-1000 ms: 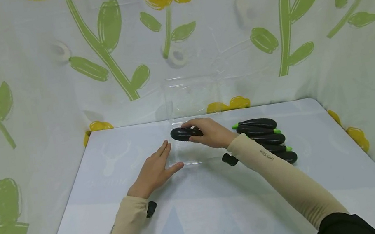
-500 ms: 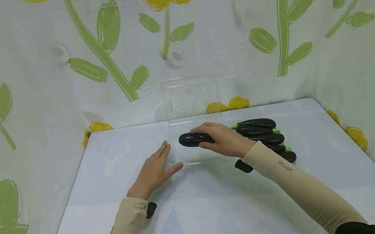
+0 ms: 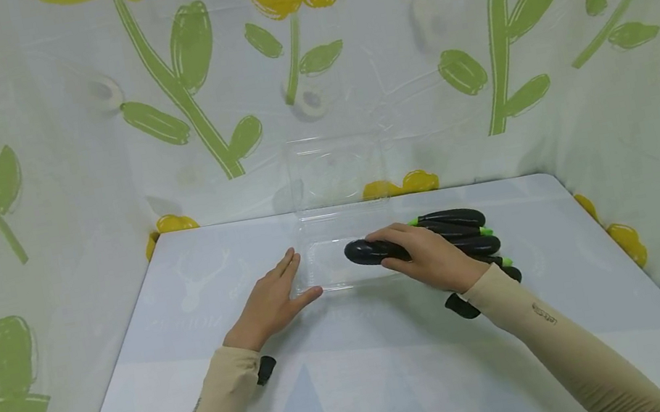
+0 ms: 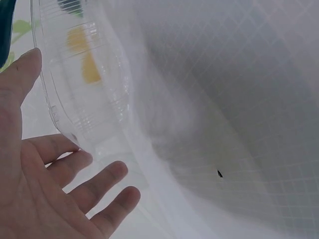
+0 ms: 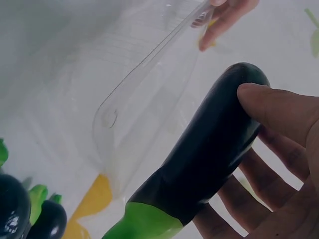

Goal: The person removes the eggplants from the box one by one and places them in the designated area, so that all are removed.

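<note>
In the head view my right hand [image 3: 432,256] grips a dark eggplant [image 3: 374,251], its rounded end pointing left. The right wrist view shows the thumb on one side of this eggplant [image 5: 214,144], fingers behind it, and a green stem end at the bottom. Below it stands a clear plastic box [image 3: 329,278] with its hinged lid [image 3: 337,171] raised at the back. My left hand [image 3: 270,301], fingers straight, touches the box's left side. The left wrist view has the same left hand [image 4: 55,184] with thumb and fingers at the clear plastic wall [image 4: 75,114].
Several more eggplants [image 3: 470,246] with green stems lie in a row on the white table [image 3: 363,392], right of the box. A flower-printed curtain [image 3: 397,61] encloses the back and sides. A small black object [image 3: 462,306] sits at the right wrist, another [image 3: 266,370] at the left.
My right hand has drawn the eggplant to the right and toward me, from over the box's back left toward its right side. The left hand has stayed in place.
</note>
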Motion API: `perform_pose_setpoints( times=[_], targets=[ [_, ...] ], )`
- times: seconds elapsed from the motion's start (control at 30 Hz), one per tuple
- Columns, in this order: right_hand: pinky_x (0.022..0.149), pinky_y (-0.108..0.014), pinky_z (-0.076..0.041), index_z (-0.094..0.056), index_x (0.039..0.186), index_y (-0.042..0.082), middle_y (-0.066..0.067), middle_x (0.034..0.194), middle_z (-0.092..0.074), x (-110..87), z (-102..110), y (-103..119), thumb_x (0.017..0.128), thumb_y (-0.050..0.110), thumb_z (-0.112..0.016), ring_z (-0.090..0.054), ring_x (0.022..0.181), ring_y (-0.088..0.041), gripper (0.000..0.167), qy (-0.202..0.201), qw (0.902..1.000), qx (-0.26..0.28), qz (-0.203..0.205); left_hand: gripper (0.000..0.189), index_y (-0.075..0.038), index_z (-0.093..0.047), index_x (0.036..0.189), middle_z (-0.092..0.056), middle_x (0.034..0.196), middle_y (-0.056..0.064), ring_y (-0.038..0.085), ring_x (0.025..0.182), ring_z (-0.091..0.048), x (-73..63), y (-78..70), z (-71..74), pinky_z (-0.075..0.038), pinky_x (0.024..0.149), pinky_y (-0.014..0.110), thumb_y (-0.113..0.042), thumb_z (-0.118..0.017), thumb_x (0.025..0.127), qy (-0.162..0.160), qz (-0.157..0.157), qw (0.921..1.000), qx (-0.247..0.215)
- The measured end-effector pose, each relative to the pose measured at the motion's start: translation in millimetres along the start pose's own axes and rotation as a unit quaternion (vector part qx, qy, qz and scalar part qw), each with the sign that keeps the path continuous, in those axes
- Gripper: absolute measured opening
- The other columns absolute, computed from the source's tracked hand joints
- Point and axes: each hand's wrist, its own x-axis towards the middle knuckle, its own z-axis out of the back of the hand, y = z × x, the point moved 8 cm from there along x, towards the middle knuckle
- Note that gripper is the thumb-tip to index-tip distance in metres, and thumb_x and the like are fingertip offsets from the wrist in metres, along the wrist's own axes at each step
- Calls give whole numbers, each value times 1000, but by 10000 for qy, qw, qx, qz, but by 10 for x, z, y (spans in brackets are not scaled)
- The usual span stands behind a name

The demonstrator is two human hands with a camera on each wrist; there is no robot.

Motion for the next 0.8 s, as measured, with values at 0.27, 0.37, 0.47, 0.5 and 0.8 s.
perform_pose_setpoints(
  times=[0.27,0.37,0.47,0.5,0.8],
  targets=[
    [101,-41,-52,-59,141,21,1,137,-61,-258,125,7,93,18,-77,-58,125,-19,52,-370,9981,-389,315,93,2,-28,158,-22,166,13,36,149,-30,6,1,-2,-29,119,51,-61,-59,96,4,-23,10000,-15],
    [100,-43,-53,-60,140,20,-1,136,-62,-345,189,-5,91,16,-79,-59,125,-21,53,-559,9966,-491,364,93,2,-28,158,-22,166,13,35,149,-30,3,0,6,-29,119,51,-61,-59,96,-3,-18,10000,-39],
    [99,-44,-53,-61,140,19,-3,136,-61,-423,251,-30,90,15,-80,-58,126,-23,53,-714,9946,-630,416,93,1,-28,158,-22,166,13,35,149,-30,0,4,6,-29,119,50,-61,-59,96,-1,-13,10000,-54],
    [99,-44,-53,-61,139,19,-4,136,-61,-445,268,-40,90,15,-80,-58,126,-23,53,-738,9942,-658,417,93,1,-28,158,-22,166,13,35,149,-30,0,7,4,-29,120,50,-61,-59,96,4,-10,10000,-57],
    [97,-47,-54,-62,138,17,-7,139,-59,-653,368,-158,88,14,-81,-57,127,-25,54,-791,9934,-777,296,94,0,-27,159,-21,167,12,35,149,-29,-6,9,0,-29,120,50,-63,-58,96,43,15,10000,-51]
  ],
)
